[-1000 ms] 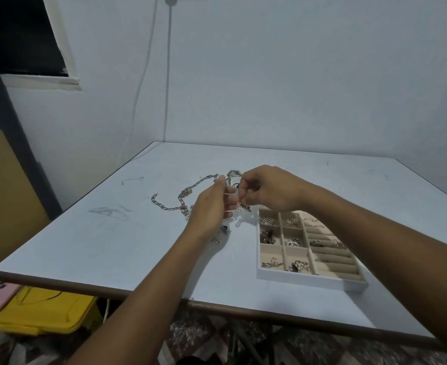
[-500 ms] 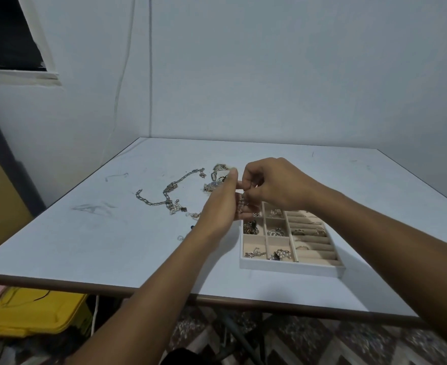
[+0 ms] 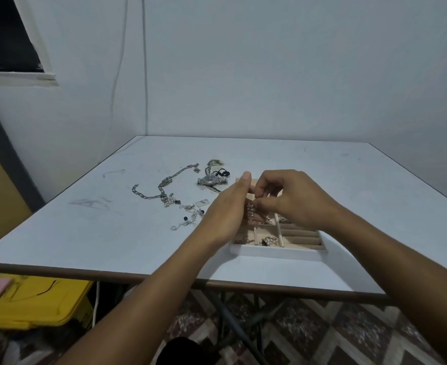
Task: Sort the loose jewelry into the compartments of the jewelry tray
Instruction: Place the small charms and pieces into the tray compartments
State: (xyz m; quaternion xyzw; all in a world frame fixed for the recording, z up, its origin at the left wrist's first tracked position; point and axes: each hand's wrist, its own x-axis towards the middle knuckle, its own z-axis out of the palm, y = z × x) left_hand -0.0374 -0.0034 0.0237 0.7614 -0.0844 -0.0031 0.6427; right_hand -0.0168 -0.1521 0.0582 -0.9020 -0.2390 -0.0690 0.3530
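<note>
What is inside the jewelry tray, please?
Near compartments of the jewelry tray hold a pearl piece and a small chain; ring rolls lie at right. The left hand and the right hand, pinching a beaded piece, cover the far compartments.

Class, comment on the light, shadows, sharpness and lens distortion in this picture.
Head view: dim, even, bluish light, no glare; soft shadows lie on the table beside the tray; the chain is fairly sharp, the beaded piece pinched by the right hand slightly blurred; the wide lens leans the window frame.

The right hand (image 3: 293, 198) hides much of the jewelry tray (image 3: 277, 252).
</note>
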